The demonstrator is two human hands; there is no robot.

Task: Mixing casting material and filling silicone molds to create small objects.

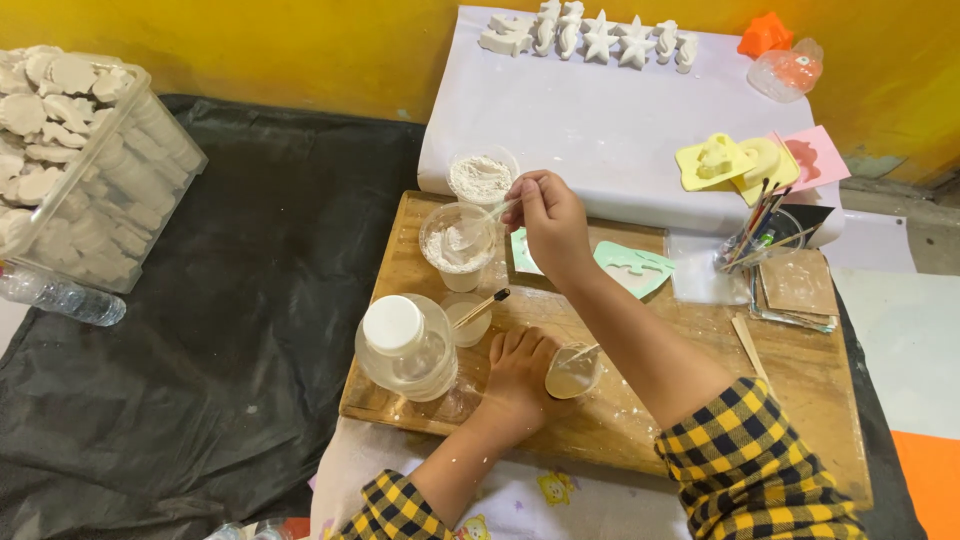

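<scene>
My right hand (548, 222) pinches a clear plastic spoon (478, 228) whose bowl dips into a clear cup of white powder (457, 243). A second cup of white powder (481, 176) stands just behind it. Near the front of the wooden board (800, 375), my left hand (517, 372) wraps around a small tilted cup of pale liquid (573, 372) with a stick in it. Next to that hand stand a small cup with a brush (471, 314) and a clear water jar with a white lid (405, 347). A mint green mould (632, 267) lies under my right forearm.
A raised white surface (600, 125) holds several white plaster figures (590, 38), yellow and pink moulds (745, 162), and an orange mould (764, 34). A cup of brushes (760, 235) and cardboard squares (797, 288) sit at right. A clear box of plaster shapes (75, 160) and a bottle (60, 295) rest on black sheeting at left.
</scene>
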